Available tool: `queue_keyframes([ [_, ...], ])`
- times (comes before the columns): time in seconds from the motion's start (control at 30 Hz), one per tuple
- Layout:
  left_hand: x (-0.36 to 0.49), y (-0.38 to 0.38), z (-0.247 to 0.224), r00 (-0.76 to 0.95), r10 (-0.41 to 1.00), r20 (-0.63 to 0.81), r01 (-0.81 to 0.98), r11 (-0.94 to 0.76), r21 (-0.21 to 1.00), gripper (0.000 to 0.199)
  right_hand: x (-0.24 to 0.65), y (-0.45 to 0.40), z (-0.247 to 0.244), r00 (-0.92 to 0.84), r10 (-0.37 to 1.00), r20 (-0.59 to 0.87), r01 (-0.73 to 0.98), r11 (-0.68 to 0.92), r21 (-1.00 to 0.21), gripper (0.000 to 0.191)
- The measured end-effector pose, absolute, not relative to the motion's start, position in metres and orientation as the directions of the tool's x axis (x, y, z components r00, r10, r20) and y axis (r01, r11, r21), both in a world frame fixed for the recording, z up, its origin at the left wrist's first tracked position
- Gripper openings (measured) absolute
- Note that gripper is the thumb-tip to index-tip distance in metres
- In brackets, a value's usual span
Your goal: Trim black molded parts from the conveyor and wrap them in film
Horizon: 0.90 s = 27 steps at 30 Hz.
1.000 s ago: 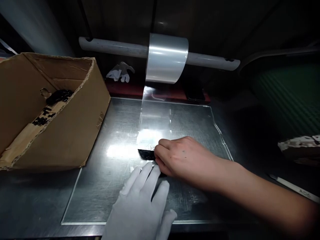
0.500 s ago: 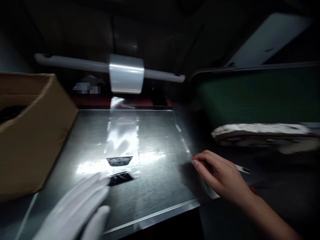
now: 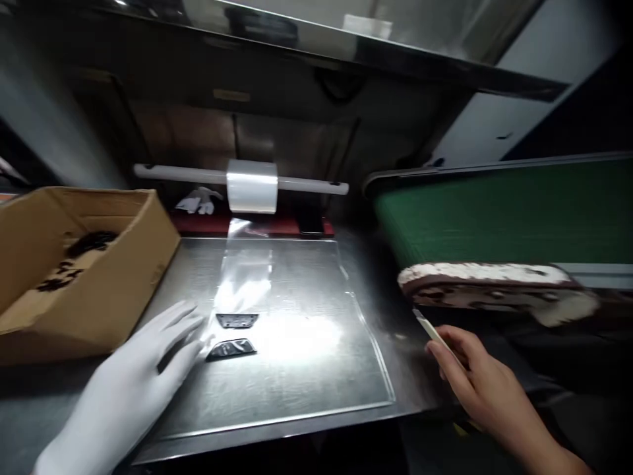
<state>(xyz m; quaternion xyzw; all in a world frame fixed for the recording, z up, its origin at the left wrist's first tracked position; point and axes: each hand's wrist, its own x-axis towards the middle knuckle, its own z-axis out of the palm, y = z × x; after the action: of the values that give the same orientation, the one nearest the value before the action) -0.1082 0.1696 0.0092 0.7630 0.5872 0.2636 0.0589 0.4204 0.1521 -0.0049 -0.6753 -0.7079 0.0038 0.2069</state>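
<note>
My left hand, in a white glove, hovers over the left side of the metal work plate with thumb and fingers apart. Just right of its fingertips lie two small black trapezoid pieces: a flat one with holes and a glossy one nearer to me. A strip of clear film runs from a roll down to the upper piece. My bare right hand grips a slim craft knife with a pale handle, its blade pointing up and left, off the plate's right side.
An open cardboard box with dark parts inside stands at the left. The film roll hangs on a white bar at the back. To the right is a green conveyor belt with a worn white end. A metal shelf edge crosses above.
My right hand has moved right, away from the plate's edge, and the knife now points forward. My left hand has opened wider. The view has shifted, showing more of the box and shelf.
</note>
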Motion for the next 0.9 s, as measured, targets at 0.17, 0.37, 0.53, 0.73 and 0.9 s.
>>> queue_keyframes([
  [0.17, -0.097, 0.194, 0.022, 0.246, 0.947, 0.206, 0.872, -0.309, 0.38, 0.032, 0.291, 0.196, 0.031, -0.52, 0.831, 0.196, 0.748, 0.554, -0.366, 0.03],
  [0.37, -0.1, 0.196, 0.007, 0.22, 0.966, 0.135, 0.863, -0.257, 0.435, 0.03, 0.17, 0.239, 0.045, -0.746, 0.655, 0.116, 0.61, 0.743, -0.275, 0.031],
  [0.53, -0.102, 0.195, 0.005, 0.227, 0.968, 0.108, 0.859, -0.252, 0.447, 0.028, 0.146, 0.249, 0.038, -0.786, 0.607, 0.116, 0.57, 0.785, -0.245, 0.029],
  [0.73, -0.099, 0.198, 0.01, 0.266, 0.956, 0.124, 0.844, -0.293, 0.45, 0.022, 0.14, 0.253, 0.033, -0.818, 0.565, 0.109, 0.533, 0.815, -0.227, 0.03],
  [0.9, -0.098, 0.198, 0.013, 0.282, 0.954, 0.106, 0.834, -0.298, 0.463, 0.017, 0.15, 0.256, 0.034, -0.818, 0.564, 0.114, 0.534, 0.818, -0.216, 0.031],
])
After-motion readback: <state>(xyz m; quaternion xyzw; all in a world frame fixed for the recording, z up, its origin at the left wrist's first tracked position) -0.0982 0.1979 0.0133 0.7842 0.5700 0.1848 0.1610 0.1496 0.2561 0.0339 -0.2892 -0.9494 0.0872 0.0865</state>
